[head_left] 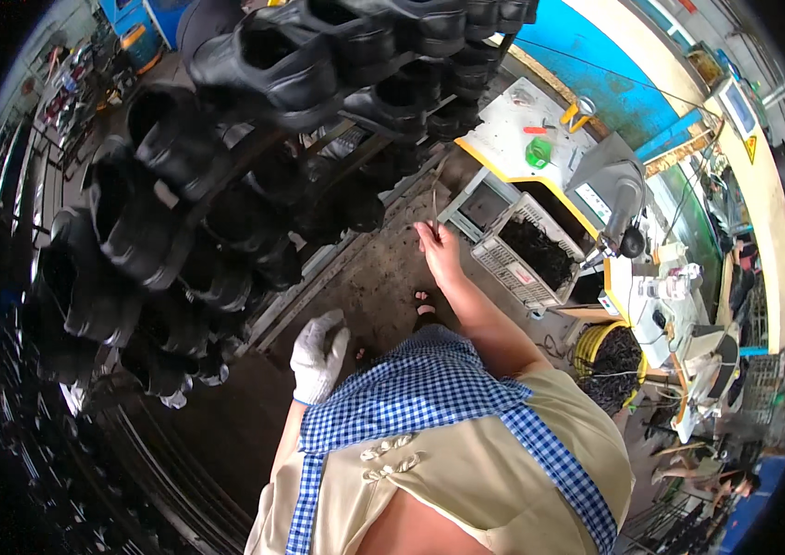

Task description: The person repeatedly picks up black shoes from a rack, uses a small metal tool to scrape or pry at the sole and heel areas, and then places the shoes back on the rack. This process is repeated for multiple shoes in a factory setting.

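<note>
A white knitted glove covers my left hand (318, 359), which hangs beside the shoe rack with its thumb and fingers apart and nothing in it. My right hand (441, 252) is bare and reaches forward, its fingers pinched on a thin, brownish strip (436, 199) that sticks up from them. Whether the strip is a tool or a piece of material I cannot tell. Black shoes (286, 69) stand in tiers on the rack (272, 319) to the left and ahead of my hands.
At the right stands a white worktable (513, 116) with a green container (539, 153) and a grey machine (607, 180). Below it sits a pale crate (508, 268) of black scraps. A yellow basket (587, 347) with more scraps is nearer me. Another person (721, 481) is far right.
</note>
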`<action>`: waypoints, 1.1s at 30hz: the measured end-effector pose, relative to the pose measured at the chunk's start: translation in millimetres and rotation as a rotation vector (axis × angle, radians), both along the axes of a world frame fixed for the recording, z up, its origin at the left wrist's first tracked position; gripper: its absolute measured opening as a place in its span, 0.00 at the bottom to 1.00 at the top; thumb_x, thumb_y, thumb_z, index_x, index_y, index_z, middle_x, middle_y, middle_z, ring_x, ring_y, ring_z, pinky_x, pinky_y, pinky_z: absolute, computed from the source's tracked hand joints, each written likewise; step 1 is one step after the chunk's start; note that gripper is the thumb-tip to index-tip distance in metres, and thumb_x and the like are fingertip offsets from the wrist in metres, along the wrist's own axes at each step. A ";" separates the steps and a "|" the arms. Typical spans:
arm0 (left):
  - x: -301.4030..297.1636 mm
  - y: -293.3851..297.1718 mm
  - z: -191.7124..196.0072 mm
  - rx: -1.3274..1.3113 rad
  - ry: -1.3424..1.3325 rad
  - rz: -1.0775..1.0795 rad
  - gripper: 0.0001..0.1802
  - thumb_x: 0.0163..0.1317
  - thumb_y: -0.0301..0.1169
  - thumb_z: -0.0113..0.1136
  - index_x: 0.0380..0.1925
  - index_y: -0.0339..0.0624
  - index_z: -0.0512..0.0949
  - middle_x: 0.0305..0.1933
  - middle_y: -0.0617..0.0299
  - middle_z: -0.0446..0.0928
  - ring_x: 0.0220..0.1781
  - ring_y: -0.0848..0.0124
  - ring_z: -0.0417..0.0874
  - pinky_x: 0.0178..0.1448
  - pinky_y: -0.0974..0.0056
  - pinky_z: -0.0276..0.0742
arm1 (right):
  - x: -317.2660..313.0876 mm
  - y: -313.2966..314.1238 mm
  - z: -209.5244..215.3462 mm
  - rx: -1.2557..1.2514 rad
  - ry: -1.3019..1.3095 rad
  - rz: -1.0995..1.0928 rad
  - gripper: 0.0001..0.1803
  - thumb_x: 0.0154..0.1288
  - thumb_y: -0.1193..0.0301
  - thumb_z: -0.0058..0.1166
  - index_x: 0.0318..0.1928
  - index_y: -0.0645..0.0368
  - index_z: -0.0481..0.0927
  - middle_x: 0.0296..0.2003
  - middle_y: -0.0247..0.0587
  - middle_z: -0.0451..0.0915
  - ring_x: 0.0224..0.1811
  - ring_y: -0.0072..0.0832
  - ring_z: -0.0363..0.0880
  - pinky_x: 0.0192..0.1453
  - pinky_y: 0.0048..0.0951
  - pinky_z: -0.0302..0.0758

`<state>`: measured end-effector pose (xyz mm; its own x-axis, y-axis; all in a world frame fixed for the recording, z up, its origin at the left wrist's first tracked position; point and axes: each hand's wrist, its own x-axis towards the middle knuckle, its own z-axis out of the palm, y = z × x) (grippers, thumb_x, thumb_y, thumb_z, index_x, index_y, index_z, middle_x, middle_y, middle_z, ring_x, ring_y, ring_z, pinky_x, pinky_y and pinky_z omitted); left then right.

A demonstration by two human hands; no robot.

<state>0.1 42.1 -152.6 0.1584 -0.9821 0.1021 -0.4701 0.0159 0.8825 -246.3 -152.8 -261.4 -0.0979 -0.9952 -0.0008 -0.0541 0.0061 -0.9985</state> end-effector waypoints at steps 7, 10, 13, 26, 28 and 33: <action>-42.3 -36.9 -4.5 0.096 0.171 0.036 0.09 0.63 0.25 0.63 0.43 0.35 0.81 0.45 0.51 0.83 0.47 0.63 0.84 0.53 0.63 0.79 | -52.2 -130.2 61.7 0.065 -0.119 -0.192 0.17 0.77 0.59 0.50 0.45 0.60 0.83 0.20 0.27 0.73 0.18 0.15 0.67 0.23 0.21 0.64; -75.2 -71.6 6.8 0.180 0.241 0.091 0.11 0.64 0.26 0.63 0.44 0.35 0.80 0.43 0.55 0.83 0.46 0.68 0.83 0.52 0.64 0.79 | -97.1 -214.2 51.9 -0.051 -0.140 -0.293 0.15 0.75 0.60 0.52 0.47 0.59 0.83 0.25 0.29 0.76 0.19 0.14 0.67 0.22 0.21 0.64; -106.0 -103.6 8.4 0.225 0.213 0.060 0.12 0.65 0.28 0.63 0.46 0.36 0.79 0.43 0.56 0.83 0.44 0.71 0.82 0.50 0.66 0.78 | -151.8 -297.2 31.9 -0.260 -0.149 -0.397 0.14 0.68 0.65 0.61 0.48 0.61 0.84 0.31 0.32 0.81 0.31 0.18 0.77 0.38 0.23 0.74; -208.3 -179.5 40.4 0.217 -0.087 0.007 0.11 0.60 0.28 0.66 0.44 0.41 0.83 0.38 0.53 0.82 0.38 0.60 0.85 0.41 0.62 0.80 | -177.8 -405.8 140.7 -0.333 0.966 -0.055 0.45 0.54 0.62 0.66 0.73 0.36 0.61 0.54 0.47 0.77 0.47 0.49 0.83 0.48 0.46 0.79; -212.1 -178.5 35.8 0.217 -0.121 -0.024 0.11 0.60 0.29 0.66 0.43 0.42 0.82 0.38 0.53 0.82 0.37 0.58 0.84 0.41 0.61 0.80 | -184.8 -407.8 149.3 -0.362 1.010 0.046 0.41 0.55 0.62 0.64 0.70 0.38 0.65 0.50 0.49 0.80 0.47 0.51 0.82 0.48 0.48 0.78; -211.2 -181.0 26.3 0.228 -0.179 -0.114 0.12 0.61 0.33 0.65 0.44 0.44 0.82 0.39 0.52 0.81 0.39 0.54 0.84 0.41 0.57 0.80 | -195.2 -420.6 146.4 -0.398 1.011 0.025 0.26 0.56 0.60 0.65 0.54 0.52 0.76 0.40 0.50 0.85 0.45 0.50 0.83 0.47 0.48 0.77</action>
